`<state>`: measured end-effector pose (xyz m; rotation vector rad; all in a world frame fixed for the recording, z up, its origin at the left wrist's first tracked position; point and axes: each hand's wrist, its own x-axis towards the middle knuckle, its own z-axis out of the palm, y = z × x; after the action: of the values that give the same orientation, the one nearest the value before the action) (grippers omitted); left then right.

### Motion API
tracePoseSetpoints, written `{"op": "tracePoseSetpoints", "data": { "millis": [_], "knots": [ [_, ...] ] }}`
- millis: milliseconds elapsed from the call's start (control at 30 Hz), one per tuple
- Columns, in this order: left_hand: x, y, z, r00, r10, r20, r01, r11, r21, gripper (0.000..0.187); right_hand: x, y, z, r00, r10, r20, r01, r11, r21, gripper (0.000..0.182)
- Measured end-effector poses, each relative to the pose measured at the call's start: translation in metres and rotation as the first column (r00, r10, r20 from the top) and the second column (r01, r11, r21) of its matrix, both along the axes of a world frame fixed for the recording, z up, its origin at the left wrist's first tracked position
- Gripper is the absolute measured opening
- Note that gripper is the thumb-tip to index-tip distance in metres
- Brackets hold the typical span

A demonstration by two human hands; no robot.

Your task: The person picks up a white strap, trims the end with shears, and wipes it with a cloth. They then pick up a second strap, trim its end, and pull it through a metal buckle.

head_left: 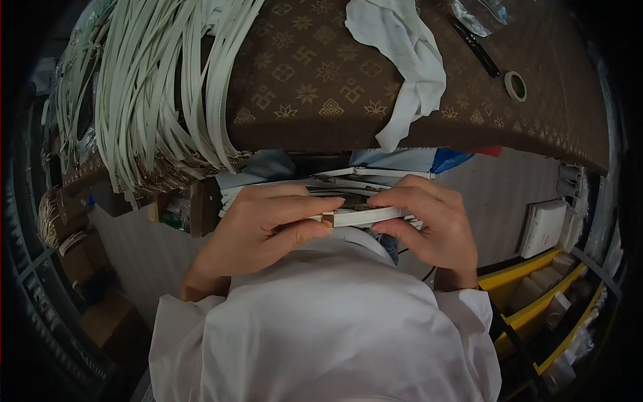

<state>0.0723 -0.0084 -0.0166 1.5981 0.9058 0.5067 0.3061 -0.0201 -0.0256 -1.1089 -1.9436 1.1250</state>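
2-handed grip here: our left hand [268, 224] and right hand [435, 218] pinch a white strap [365, 217]; we're positioning it, seemingly; next wants steadiness.

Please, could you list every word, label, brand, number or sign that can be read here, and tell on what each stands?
No words, brands or numbers can be read.
Cloth: decorative motifs, flowers and hooked crosses among them; no lettering seen.
White pack, right: faint marks, too blurred to read.
Held strap: no text visible.
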Motion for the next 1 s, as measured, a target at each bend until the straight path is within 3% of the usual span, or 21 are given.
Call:
{"op": "tracePoseSetpoints", "data": {
  "millis": [167,633,700,800,833,867,900,967,1000],
  "knots": [
    [-0.001,0.001,0.000,1.000,0.008,0.029,-0.008,1.000,-0.006,0.028,0.007,-0.004,-0.004,0.995,-0.051,-0.088,0.049,0.999,-0.020,0.025],
    [0.002,-0.002,-0.003,0.999,0.045,-0.017,-0.044,0.998,0.036,0.032,0.003,-0.009,0.000,0.989,-0.119,-0.089,0.117,0.993,-0.024,0.020],
    [0.006,0.000,-0.006,0.995,0.083,-0.055,-0.053,0.909,0.413,0.031,0.004,-0.009,0.000,0.989,-0.138,-0.058,0.138,0.990,-0.005,0.017],
    [0.006,0.002,-0.015,0.996,-0.013,-0.091,0.059,0.849,0.526,0.021,0.009,-0.007,-0.001,0.998,-0.037,0.056,0.036,0.999,0.028,0.009],
    [0.006,0.003,-0.015,0.996,-0.014,-0.090,0.059,0.850,0.523,0.021,0.012,-0.006,-0.003,0.998,0.009,-0.069,-0.020,0.987,-0.158,0.010],
    [0.005,0.004,-0.015,0.997,-0.060,-0.042,0.071,0.942,0.328,0.016,0.013,-0.006,-0.004,0.979,0.030,-0.200,-0.096,0.939,-0.329,0.013],
    [0.004,0.006,-0.013,0.995,-0.095,0.015,0.093,0.989,0.119,0.013,0.013,-0.006,-0.003,0.979,0.030,-0.199,-0.096,0.939,-0.329,0.013],
    [0.003,0.007,-0.009,0.996,-0.087,0.036,0.086,0.996,0.037,0.012,0.012,-0.005,-0.001,0.912,-0.191,-0.363,-0.120,0.721,-0.682,0.028],
    [0.002,0.008,-0.008,0.995,-0.079,0.057,0.082,0.996,-0.046,0.015,0.012,-0.005,-0.002,0.912,-0.191,-0.363,-0.121,0.721,-0.683,0.028]
  ]
}}
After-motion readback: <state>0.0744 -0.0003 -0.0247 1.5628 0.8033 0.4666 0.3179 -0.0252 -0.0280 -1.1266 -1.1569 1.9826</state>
